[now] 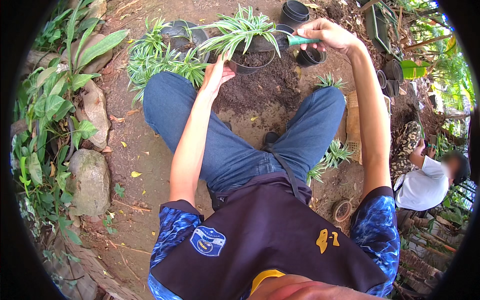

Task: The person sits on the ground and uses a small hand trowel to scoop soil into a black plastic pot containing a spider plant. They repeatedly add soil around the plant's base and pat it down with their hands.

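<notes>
In front of me a black plastic pot [252, 69] with dark soil holds a variegated spider plant [245, 29]. My left hand [217, 75] is at the pot's left side, its fingertips among the leaves; whether it grips the rim or a leaf cannot be told. My right hand [330, 34] holds the green handle of a hand tool [304, 40], whose dark blade seems to reach left over the pot behind the leaves. Loose dark soil [258, 92] lies on the ground below the pot. More spider plants [165, 65] lie by my left knee, beside a wide black basin [195, 35].
Empty black pots stand beyond my right hand [295, 12], below it [311, 57] and farther right [393, 71]. A woven basket [353, 125] is beside my right knee. Rocks [90, 182] and leafy plants line the left. A person in a white shirt [423, 185] crouches at the right.
</notes>
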Available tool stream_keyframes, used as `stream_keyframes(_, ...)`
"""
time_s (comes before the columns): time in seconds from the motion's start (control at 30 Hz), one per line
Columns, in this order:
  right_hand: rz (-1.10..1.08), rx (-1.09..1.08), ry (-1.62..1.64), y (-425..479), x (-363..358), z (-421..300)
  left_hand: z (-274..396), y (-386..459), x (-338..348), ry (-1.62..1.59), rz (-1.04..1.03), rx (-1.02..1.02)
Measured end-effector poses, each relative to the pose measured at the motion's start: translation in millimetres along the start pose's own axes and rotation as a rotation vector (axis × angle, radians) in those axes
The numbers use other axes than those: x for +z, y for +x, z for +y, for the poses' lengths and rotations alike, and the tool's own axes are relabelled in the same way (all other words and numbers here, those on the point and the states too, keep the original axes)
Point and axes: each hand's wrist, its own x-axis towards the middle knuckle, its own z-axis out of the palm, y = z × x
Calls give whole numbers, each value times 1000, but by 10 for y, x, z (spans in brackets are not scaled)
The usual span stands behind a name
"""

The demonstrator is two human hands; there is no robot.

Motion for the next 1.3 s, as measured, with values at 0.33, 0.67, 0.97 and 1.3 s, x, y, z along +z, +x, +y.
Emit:
stream_keyframes(0.33, -53, 94, 34, 77, 187, 104, 21, -66, 68, -24, -1, 51)
stream_keyframes(0.67, -8, 23, 134, 138, 171, 168, -70, -3, -9, -23, -53, 14)
stream_keyframes(0.97, 23, 48, 203, 169, 163, 236, -65, -11, 18, -17, -28, 5)
stream_keyframes(1.3, 57, 64, 229, 115, 143, 180, -63, 37, -1, -26, -103, -36)
